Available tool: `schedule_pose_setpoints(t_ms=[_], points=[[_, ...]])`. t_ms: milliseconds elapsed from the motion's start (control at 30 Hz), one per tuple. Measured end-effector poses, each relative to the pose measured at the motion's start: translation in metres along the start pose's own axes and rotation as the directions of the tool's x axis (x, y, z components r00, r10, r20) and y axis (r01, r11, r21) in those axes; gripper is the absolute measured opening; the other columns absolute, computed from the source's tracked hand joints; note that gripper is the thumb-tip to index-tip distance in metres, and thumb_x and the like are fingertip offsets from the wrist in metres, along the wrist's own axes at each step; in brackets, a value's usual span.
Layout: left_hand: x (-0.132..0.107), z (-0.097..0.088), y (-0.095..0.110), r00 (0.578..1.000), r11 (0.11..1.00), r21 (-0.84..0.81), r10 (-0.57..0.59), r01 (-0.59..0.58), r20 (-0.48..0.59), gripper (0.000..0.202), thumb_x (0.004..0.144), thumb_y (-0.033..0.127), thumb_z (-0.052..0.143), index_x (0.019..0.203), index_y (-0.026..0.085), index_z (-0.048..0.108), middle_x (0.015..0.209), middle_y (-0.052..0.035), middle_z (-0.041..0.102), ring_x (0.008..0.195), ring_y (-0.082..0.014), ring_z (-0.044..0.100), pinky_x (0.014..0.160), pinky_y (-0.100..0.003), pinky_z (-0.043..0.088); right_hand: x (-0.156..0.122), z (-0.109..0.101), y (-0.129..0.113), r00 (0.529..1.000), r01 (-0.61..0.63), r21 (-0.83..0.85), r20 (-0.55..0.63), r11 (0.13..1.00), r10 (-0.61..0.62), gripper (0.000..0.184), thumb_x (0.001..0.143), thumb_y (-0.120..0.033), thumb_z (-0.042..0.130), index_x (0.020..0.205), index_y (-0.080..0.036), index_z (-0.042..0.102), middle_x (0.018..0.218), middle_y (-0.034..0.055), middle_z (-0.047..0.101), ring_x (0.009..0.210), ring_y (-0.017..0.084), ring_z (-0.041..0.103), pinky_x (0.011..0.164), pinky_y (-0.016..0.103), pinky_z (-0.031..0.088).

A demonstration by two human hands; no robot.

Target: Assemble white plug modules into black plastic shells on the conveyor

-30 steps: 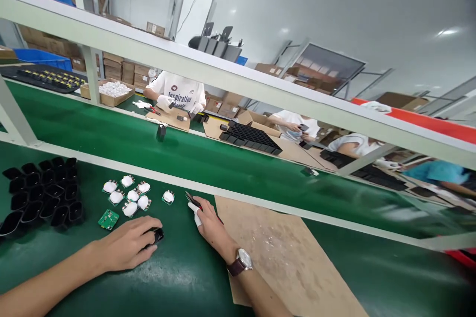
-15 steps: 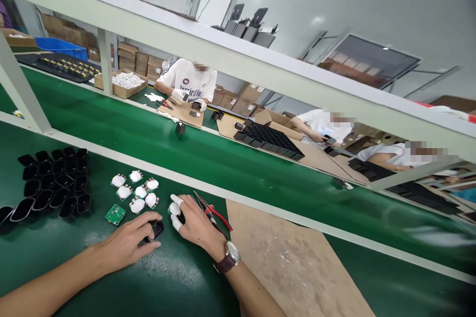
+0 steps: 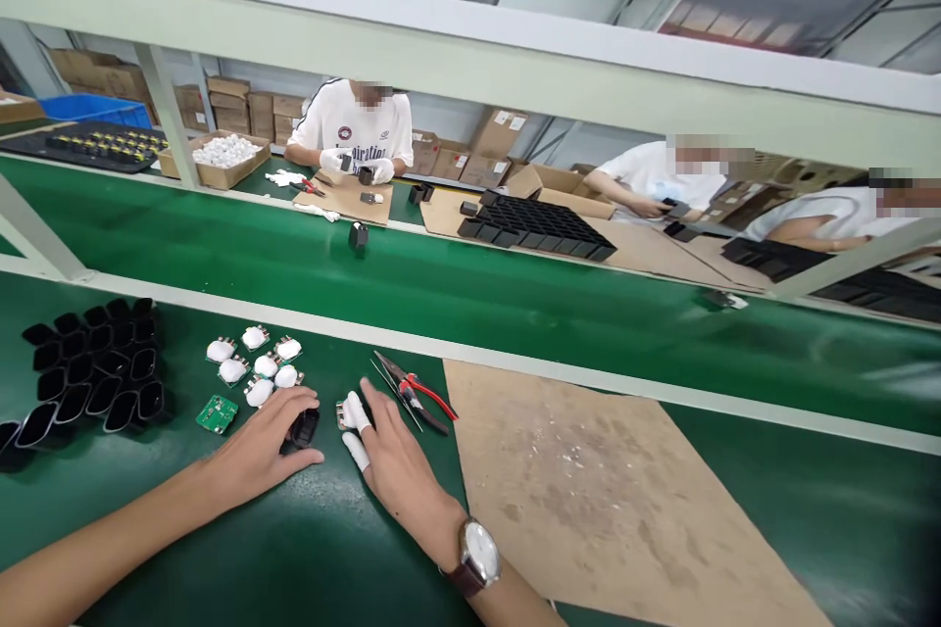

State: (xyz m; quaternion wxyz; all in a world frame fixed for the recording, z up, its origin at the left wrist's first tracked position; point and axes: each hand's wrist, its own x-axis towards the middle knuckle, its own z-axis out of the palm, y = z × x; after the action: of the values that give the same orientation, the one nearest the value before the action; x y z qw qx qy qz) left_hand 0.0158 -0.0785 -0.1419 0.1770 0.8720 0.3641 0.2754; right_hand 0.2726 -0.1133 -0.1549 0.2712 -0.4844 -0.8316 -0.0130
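Observation:
My left hand (image 3: 261, 449) lies on the green mat with its fingers curled over a small black housing (image 3: 304, 428). Just to its right, my right hand (image 3: 393, 462), with white finger cots on thumb and forefinger and a watch on the wrist, pinches a small white-capped circuit board (image 3: 342, 412). Several more white-capped boards (image 3: 257, 367) lie in a loose group just beyond my left hand. A bare green circuit board (image 3: 216, 413) lies left of my left hand.
Red-handled pliers (image 3: 416, 392) and thin tweezers lie beside my right hand. A cluster of empty black housings (image 3: 88, 377) stands at the left. A cardboard sheet (image 3: 618, 490) covers the mat at right. Across the conveyor belt (image 3: 515, 299), other people work over cardboard and black trays.
My right hand moved left from the pliers, took the lone white-capped board and drew it toward the black housing. My left hand stayed on the housing. The camera tilted down.

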Motion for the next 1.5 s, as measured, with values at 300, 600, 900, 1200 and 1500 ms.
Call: schedule_pose_setpoints(t_ms=[300,600,900,1200,1500], points=[[0.011,0.017,0.004,0.996,0.994,-0.056,-0.091,0.091,0.009,0.06,0.09,0.036,0.082,0.138,0.027,0.048,0.129,-0.01,0.065,0.12,-0.0302,0.068,0.101,-0.048,0.06,-0.001,-0.003,0.005,1.0,-0.011,0.142,-0.021,0.99,0.014,0.054,0.102,-0.009,0.05,0.155,-0.014,0.042,0.143,0.0186,0.061,0.13,0.033,0.057,0.107,0.054,0.059],[0.001,-0.002,0.012,0.985,0.979,-0.134,-0.137,0.151,0.105,0.086,0.094,0.036,0.078,0.163,0.032,0.027,0.151,-0.0139,0.057,0.134,-0.0313,0.062,0.11,-0.05,0.058,0.005,-0.016,0.008,0.994,-0.05,0.242,-0.085,0.969,0.073,0.047,0.103,-0.015,0.054,0.148,-0.025,0.046,0.123,0.0123,0.067,0.114,0.029,0.066,0.093,0.049,0.063],[-0.006,0.009,0.009,0.998,0.977,-0.208,-0.057,0.052,-0.017,0.079,0.1,0.025,0.07,0.163,0.032,0.024,0.145,-0.0118,0.065,0.137,-0.0298,0.062,0.113,-0.053,0.055,0.016,-0.049,-0.019,0.971,0.21,0.243,-0.168,0.947,-0.172,0.06,0.093,-0.007,0.061,0.149,-0.025,0.048,0.125,0.0138,0.065,0.117,0.03,0.064,0.091,0.049,0.061],[-0.008,0.006,0.012,0.993,0.984,-0.155,0.075,-0.088,-0.087,0.074,0.103,0.023,0.065,0.164,0.029,0.024,0.141,-0.0136,0.066,0.132,-0.0289,0.063,0.109,-0.05,0.058,0.012,-0.043,-0.032,0.947,0.263,0.176,-0.236,0.949,-0.219,0.059,0.09,-0.003,0.064,0.144,-0.024,0.052,0.12,0.014,0.066,0.115,0.03,0.064,0.089,0.05,0.062],[-0.006,0.007,0.016,0.995,0.985,-0.15,0.077,-0.086,-0.063,0.073,0.105,0.022,0.061,0.166,0.029,0.02,0.142,-0.014,0.063,0.133,-0.0289,0.061,0.11,-0.051,0.056,0.006,-0.038,-0.028,0.955,0.262,0.169,-0.19,0.95,-0.23,0.056,0.091,0.0,0.063,0.142,-0.019,0.05,0.125,0.0171,0.063,0.12,0.033,0.057,0.09,0.053,0.061]])
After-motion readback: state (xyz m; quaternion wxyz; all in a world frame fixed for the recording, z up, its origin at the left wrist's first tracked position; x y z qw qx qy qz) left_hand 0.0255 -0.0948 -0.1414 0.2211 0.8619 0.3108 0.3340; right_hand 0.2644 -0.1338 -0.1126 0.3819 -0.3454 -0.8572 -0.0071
